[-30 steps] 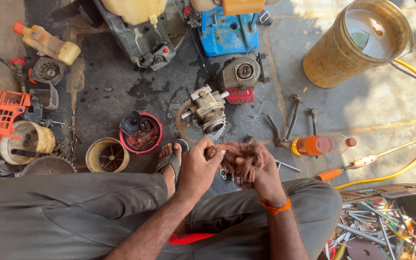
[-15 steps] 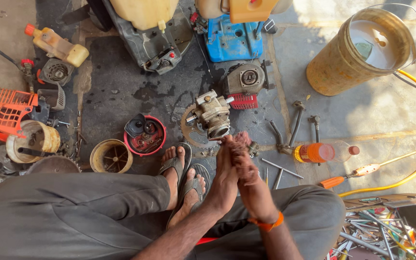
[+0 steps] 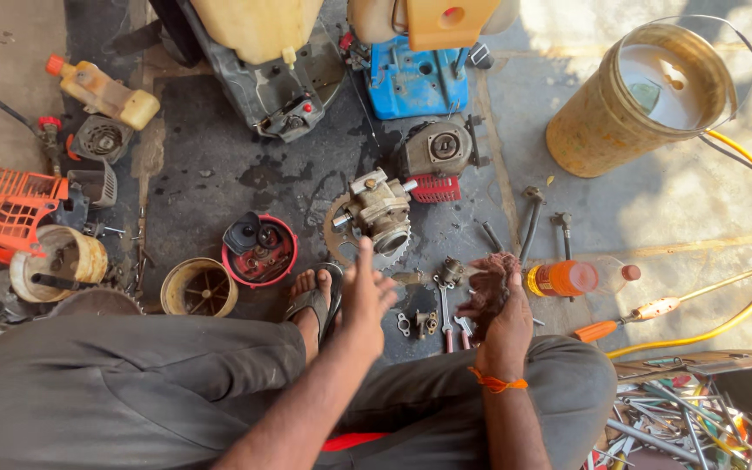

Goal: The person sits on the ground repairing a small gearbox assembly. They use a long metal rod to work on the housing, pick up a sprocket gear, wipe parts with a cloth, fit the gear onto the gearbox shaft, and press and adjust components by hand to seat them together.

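Reaching left hand (image 3: 365,296), fingers toward engine part (image 3: 378,211).

We record few containers and no signs or screens. A clear plastic bottle (image 3: 578,278) of orange liquid with a red cap lies on its side on the floor, right of the tools. A yellowish plastic jug (image 3: 104,90) with an orange cap lies upper left. A round, rusty yellow drum (image 3: 646,96) stands upper right, open on top.

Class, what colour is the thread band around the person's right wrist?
Orange: the thread band on the right hand shows best in the head view.
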